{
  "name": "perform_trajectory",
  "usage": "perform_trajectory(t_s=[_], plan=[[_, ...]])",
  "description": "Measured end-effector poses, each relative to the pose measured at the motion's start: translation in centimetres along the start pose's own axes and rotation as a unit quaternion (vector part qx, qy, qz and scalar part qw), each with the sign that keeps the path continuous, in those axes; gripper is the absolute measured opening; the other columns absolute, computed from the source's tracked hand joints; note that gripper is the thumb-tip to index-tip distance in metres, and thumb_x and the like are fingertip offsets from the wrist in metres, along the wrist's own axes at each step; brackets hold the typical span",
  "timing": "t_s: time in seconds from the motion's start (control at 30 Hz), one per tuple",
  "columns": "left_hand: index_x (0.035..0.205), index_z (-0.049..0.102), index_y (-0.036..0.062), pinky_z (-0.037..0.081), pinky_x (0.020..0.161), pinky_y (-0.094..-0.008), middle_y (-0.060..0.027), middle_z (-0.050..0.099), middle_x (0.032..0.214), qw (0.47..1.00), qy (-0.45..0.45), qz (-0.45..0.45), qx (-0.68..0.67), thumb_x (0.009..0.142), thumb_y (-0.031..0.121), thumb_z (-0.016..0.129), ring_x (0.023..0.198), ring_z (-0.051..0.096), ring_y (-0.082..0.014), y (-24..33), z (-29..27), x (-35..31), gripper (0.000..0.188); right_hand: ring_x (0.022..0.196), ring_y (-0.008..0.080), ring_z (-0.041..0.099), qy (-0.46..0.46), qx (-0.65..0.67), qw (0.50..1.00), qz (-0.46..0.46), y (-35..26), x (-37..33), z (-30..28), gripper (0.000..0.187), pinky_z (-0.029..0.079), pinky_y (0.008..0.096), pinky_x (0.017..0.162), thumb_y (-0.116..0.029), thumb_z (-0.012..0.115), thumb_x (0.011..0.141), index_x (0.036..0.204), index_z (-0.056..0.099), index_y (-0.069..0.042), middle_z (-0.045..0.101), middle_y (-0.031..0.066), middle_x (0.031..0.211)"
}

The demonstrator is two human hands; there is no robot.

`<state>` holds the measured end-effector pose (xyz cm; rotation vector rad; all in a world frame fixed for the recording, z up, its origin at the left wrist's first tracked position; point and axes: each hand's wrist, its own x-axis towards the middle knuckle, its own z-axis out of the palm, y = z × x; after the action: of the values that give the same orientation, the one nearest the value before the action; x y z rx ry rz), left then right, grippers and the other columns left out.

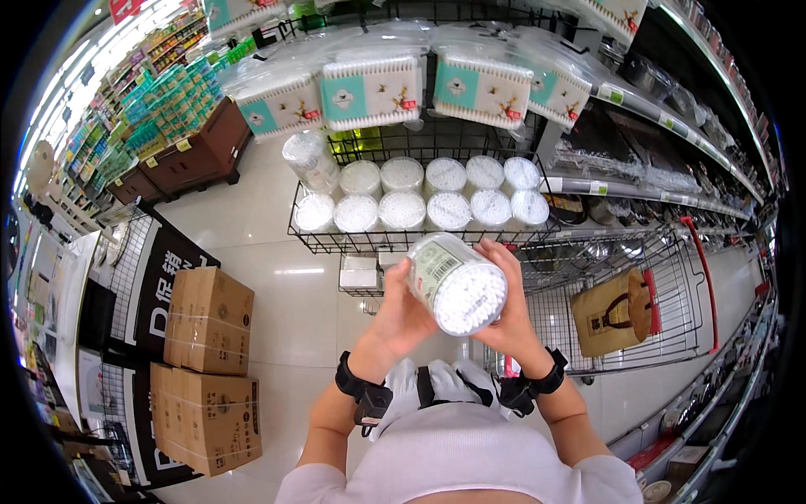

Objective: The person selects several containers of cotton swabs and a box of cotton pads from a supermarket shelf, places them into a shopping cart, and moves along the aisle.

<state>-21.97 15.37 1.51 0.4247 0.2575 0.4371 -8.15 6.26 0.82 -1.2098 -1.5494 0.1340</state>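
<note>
Between my two hands I hold a clear round tub of cotton swabs, tilted so that its white swab tips face me and a green-and-white label shows on its side. My left hand is wrapped round its left side, and my right hand grips its right side. Just beyond, a black wire basket holds two rows of similar swab tubs. At its left end one tub sits higher and leans. Flat packs of cotton swabs hang above the basket.
A shopping cart with a tan bag stands to the right, near grey shelves. Taped cardboard boxes are stacked at the left beside a black sign board. Farther off is a brown display stand.
</note>
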Motion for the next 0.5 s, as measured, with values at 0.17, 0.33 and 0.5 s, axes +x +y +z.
perform_trajectory(t_s=[0.17,0.33,0.5], plan=[[0.125,0.04,0.0113,0.037,0.095,-0.0368,-0.0056,0.045,0.124,0.982,-0.112,-0.108,-0.109,0.084,0.055,0.034,0.112,0.046,-0.0207,-2.2,-0.8,0.4,0.06,0.117,0.0352,0.036,0.01,-0.005,1.0,-0.005,-0.8,-0.8,-0.9,0.088,0.033,0.0418,0.095,-0.018,0.078,0.056,0.129,0.029,-0.007,0.032,0.0196,0.129],[0.124,0.04,0.0122,0.039,0.093,-0.0379,-0.0059,0.046,0.124,0.97,-0.15,-0.143,-0.124,0.084,0.056,0.032,0.112,0.046,-0.0218,-3.8,-1.1,1.5,0.06,0.116,0.0356,0.037,0.017,-0.045,0.999,0.012,-1.0,-1.6,-2.1,0.088,0.034,0.0415,0.094,-0.016,0.077,0.056,0.128,0.029,-0.007,0.035,0.0189,0.127],[0.122,0.043,0.0108,0.04,0.09,-0.0386,-0.0063,0.049,0.12,0.972,-0.123,-0.167,-0.111,0.085,0.049,0.033,0.107,0.049,-0.0216,-4.9,-0.4,2.2,0.054,0.114,0.0354,0.038,0.053,-0.003,0.998,0.038,-0.8,-2.7,-2.9,0.087,0.035,0.0408,0.093,-0.016,0.076,0.053,0.127,0.031,-0.007,0.038,0.0179,0.122]])
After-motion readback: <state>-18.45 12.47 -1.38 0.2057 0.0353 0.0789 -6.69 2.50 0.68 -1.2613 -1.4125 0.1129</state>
